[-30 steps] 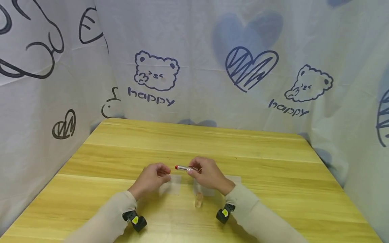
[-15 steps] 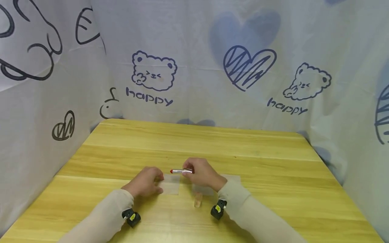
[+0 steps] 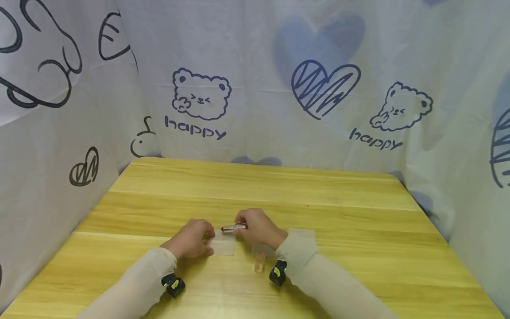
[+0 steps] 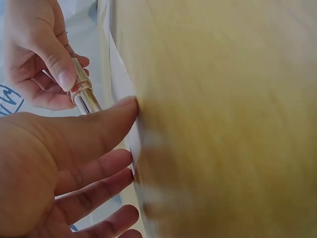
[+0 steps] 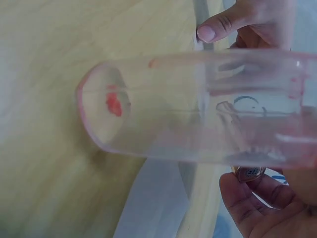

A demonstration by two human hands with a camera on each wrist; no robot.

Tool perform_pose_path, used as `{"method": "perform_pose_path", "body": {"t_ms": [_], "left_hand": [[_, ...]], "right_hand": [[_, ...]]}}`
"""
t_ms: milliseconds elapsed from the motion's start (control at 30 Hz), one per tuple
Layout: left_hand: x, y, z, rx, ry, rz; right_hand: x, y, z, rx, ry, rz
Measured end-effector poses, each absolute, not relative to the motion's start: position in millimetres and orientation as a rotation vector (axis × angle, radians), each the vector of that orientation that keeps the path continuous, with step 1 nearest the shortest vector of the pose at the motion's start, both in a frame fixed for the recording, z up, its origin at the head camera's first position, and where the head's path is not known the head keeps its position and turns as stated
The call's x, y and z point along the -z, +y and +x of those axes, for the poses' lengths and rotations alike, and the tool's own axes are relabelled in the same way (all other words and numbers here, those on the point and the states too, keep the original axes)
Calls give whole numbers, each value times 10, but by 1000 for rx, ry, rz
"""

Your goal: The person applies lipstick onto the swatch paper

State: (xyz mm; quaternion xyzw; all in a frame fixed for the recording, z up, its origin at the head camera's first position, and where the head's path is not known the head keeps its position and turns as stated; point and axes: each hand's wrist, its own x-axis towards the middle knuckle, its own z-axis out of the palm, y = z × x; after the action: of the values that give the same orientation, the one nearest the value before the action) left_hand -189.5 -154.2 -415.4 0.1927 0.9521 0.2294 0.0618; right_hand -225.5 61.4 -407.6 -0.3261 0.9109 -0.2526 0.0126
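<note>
Red lipstick (image 3: 234,227) in right fingers (image 3: 241,216), perhaps touching paper (image 3: 224,245).

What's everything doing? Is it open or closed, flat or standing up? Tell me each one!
Left paper: flat on the table.
Lipstick: uncapped, red tip showing; can't tell if it touches the paper.
Clear cap: off the lipstick, standing upright, red smudges on it.
Right paper: partly hidden; what shows lies flat.
Left hand: fingers relaxed, at the left paper.
Right hand: holding the lipstick.
</note>
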Motion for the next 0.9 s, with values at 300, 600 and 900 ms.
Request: {"method": "perform_pose_path", "body": {"t_ms": [300,600,900], "left_hand": [[4148,-1532,-1910,-690,2868,602],[4135,-1526,-1904,-678,2871,577],[4140,-1523,-1915,-671,2862,587]], "right_hand": [[4106,552,-2274,680,2867,-1034],[4092,525,-2268,625,2889,-1018],[4064,528,-2247,594,2894,-1080]]}}
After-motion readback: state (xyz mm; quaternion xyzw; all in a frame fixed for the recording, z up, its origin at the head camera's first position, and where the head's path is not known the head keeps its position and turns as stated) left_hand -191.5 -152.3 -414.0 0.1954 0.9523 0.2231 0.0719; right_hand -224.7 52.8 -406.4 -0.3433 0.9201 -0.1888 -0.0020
